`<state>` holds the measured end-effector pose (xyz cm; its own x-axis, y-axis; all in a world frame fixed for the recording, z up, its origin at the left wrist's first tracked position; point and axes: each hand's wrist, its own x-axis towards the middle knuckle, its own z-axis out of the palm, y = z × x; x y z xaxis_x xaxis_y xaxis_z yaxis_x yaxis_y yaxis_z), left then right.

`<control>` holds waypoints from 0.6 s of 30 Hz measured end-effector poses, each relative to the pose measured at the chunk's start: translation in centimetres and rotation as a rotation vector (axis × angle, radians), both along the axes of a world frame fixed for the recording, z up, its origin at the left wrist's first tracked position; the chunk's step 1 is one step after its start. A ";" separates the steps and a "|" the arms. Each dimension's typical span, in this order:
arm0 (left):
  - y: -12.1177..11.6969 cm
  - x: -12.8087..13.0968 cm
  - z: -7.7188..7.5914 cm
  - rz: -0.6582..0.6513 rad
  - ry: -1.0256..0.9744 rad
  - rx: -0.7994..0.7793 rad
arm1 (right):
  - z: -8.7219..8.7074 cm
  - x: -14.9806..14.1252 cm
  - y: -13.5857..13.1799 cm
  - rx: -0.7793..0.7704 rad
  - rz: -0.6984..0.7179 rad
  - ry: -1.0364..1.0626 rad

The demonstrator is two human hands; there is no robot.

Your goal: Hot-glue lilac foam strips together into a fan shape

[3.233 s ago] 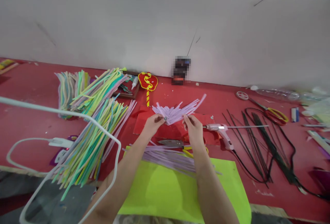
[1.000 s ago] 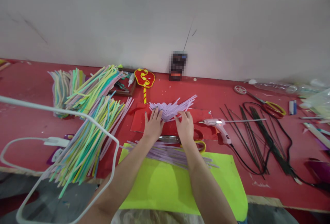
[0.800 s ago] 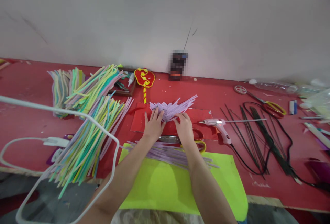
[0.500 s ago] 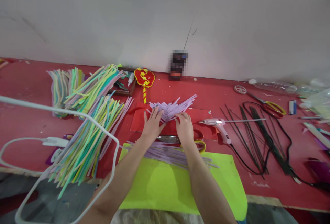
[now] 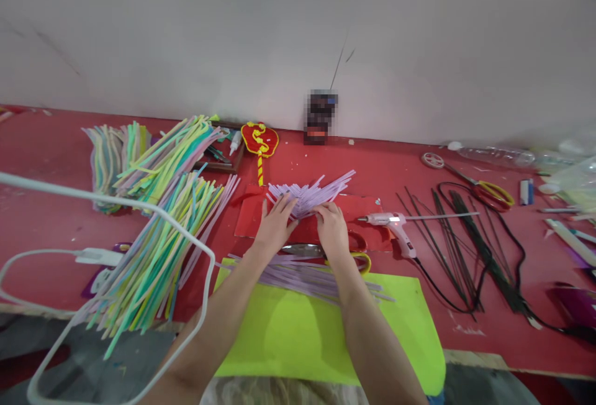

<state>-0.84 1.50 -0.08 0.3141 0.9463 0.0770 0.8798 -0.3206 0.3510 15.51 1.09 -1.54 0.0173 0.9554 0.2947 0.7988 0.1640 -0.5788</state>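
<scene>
A herringbone weave of lilac pipe cleaners (image 5: pixel 310 197) lies over a red sheet (image 5: pixel 249 222), its strands fanning out to both sides. My left hand (image 5: pixel 275 223) holds its left side, fingers stretched over the strands and thumb near the lower edge. At the lower right, my right hand (image 5: pixel 333 226) pinches the weave with bent fingers; the fingertips are partly hidden. Loose lilac pipe cleaners (image 5: pixel 298 277) lie below my wrists on a yellow-green sheet (image 5: pixel 279 336). Scissors (image 5: pixel 302 250) with red and yellow handles rest between the hands and these strands, partly covered by my right forearm.
Multicoloured pipe cleaner bundles (image 5: pixel 158 268) fill the left, behind a white bent tube (image 5: pixel 205 287). A pink glue gun (image 5: pixel 393 223) lies right of the red sheet, near dark thin stems (image 5: pixel 451 250) and more scissors (image 5: pixel 491 192). A red-yellow fan-shaped ornament (image 5: pixel 259 141) lies behind.
My left fingers have shifted slightly down and right on the weave. My right hand stays at its lower edge. The whole view has moved a little.
</scene>
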 end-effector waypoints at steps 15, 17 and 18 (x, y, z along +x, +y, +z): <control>0.1 0.4 -0.5 -0.085 0.039 0.058 | -0.2 -0.1 0.2 0.018 0.018 -0.136; 0.1 0.4 -0.4 -0.086 0.029 0.056 | -0.1 -0.1 0.1 0.021 0.016 -0.153; 0.1 0.4 -0.4 -0.083 0.020 0.059 | 0.0 -0.1 0.1 0.024 0.017 -0.161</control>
